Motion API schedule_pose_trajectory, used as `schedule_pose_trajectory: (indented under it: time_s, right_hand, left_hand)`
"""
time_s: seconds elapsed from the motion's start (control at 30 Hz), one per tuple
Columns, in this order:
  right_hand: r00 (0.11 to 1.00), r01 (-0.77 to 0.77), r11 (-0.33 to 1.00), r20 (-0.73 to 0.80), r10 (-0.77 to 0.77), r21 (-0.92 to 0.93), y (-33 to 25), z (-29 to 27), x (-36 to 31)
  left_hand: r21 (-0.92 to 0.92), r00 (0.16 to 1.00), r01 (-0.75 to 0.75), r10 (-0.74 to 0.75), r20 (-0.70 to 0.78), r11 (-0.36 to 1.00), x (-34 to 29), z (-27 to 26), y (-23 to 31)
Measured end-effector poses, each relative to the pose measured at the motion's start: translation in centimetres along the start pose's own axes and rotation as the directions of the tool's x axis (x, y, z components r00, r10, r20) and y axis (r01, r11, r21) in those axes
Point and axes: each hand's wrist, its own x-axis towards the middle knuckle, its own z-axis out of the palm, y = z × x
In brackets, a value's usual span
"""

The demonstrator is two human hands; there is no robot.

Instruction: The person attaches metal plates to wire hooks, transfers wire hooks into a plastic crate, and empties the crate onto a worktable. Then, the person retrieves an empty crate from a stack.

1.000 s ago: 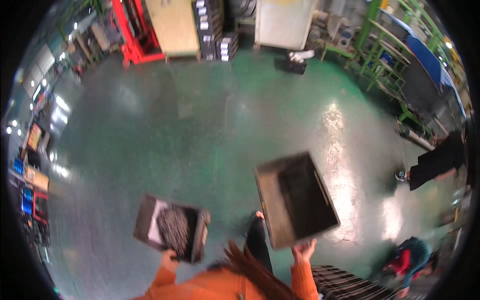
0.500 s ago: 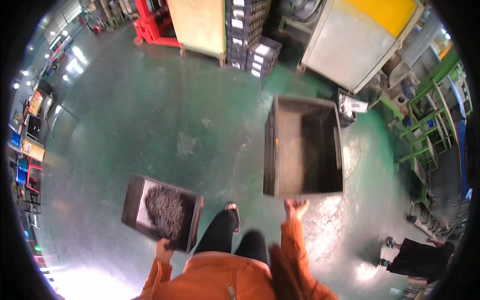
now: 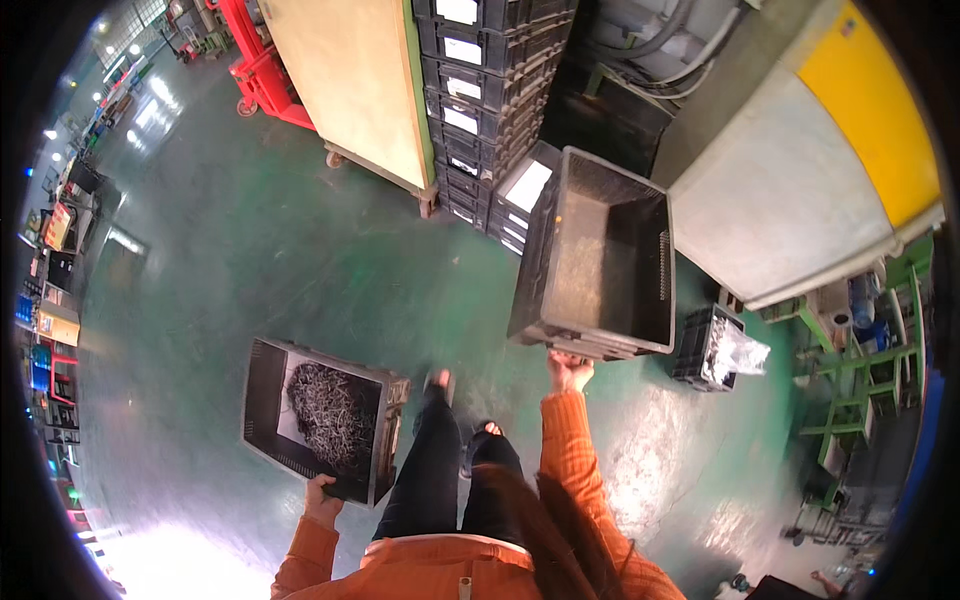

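Observation:
At the lower left, my left hand point(image 3: 322, 500) grips the near edge of a black plastic crate point(image 3: 262, 395). Inside it, a tangled heap of thin, greyish metal pieces point(image 3: 328, 415) lies partly over a white sheet point(image 3: 288, 415); their exact kind is too small to tell. My right hand point(image 3: 570, 373) is closed on the near end of a deeper black crate point(image 3: 640, 235), held out in front to the right. This second crate tilts so that its bare, dusty bottom shows. Both crates are off the floor, and the fingers under the right one are partly hidden.
Tall stacks of black crates point(image 3: 475, 120) stand ahead, beside a cream panel on wheels point(image 3: 350, 90) and a red lifting truck point(image 3: 265, 75). A grey and yellow cabinet point(image 3: 790, 190) is ahead right. A small bin holding clear plastic point(image 3: 715, 350) and green racks point(image 3: 880, 370) are at right.
I have walked forward, so the crate stacks and cabinet look nearer. The right crate has shifted up and tilts more; both hands keep hold. The person at the right has slid toward the lower edge.

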Motion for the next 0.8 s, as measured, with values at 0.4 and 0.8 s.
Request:
schedule_pose_trajectory:
  time_s: [0.4,0.8]
  right_hand:
    - [0.987,0.134,0.988,-0.097,-0.126,0.082,13.4,7.4,38.7]
    - [0.994,-0.098,0.972,-0.019,0.104,0.213,19.7,6.4,45.4]
  left_hand:
    - [0.042,0.989,-0.040,0.046,-0.139,0.998,20.5,21.9,9.4]
    - [0.009,0.960,-0.100,0.099,-0.264,0.995,20.5,27.8,12.6]
